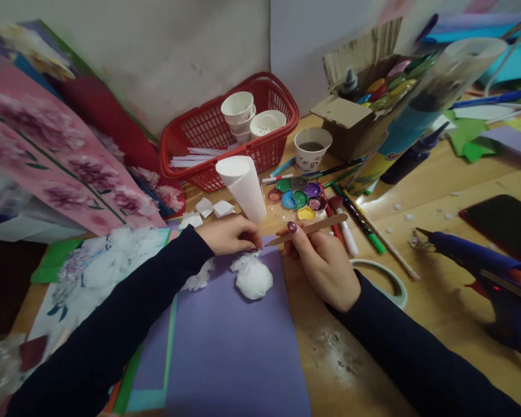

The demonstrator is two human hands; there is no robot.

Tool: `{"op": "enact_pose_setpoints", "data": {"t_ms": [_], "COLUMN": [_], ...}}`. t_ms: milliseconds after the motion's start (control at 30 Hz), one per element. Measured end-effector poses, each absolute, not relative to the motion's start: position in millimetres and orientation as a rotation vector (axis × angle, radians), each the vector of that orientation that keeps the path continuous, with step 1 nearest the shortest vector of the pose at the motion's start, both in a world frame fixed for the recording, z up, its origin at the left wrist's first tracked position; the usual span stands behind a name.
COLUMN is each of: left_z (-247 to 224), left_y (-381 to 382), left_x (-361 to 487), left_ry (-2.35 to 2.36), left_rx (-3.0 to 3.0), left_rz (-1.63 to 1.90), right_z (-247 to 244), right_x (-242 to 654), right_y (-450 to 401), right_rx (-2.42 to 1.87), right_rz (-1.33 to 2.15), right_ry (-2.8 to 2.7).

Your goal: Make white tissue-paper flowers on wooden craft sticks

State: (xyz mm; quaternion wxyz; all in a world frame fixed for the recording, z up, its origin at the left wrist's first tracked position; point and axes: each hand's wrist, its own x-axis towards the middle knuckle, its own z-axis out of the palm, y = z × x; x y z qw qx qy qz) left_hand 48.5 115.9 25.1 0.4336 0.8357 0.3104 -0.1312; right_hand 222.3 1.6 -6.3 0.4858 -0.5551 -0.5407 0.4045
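My right hand (323, 260) is closed on a flat wooden craft stick (316, 225), whose narrow end points left toward my other hand. The fingers of my left hand (229, 234) are curled together just above a round white tissue ball (254, 279). What they pinch, if anything, is too small to make out. The ball has a ruffled, twisted top and lies on a purple sheet (238, 347). A crumpled white tissue piece (200, 275) lies left of it, partly under my left sleeve. Behind my left hand stands a white paper roll (243, 188).
A red basket (173, 142) with paper cups stands behind. Paint pots (299, 198), brushes, a cup of dark liquid (310, 147) and a tape ring (399, 289) are around my right hand. A blue glue gun (473, 255) with a lit red light and a phone (503, 223) lie right.
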Motion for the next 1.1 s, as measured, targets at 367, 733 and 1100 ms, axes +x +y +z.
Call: {"op": "enact_pose_setpoints", "data": {"t_ms": [367, 733, 1100], "left_z": [29.6, 23.6, 23.9], "left_y": [113.2, 112.3, 110.8], "left_x": [50.8, 45.2, 45.1], "left_ry": [0.739, 0.678, 0.704], "left_rx": [2.175, 2.275, 2.2], "left_rz": [-0.362, -0.292, -0.268], "right_z": [-9.1, -16.1, -16.3], "right_x": [217.3, 213.4, 210.9], "right_y": [2.1, 4.7, 10.1], "right_rx": [-1.292, -1.363, -1.419], "right_rz": [0.9, 0.958, 1.001], "right_ry": [-1.566, -1.586, -1.593]}}
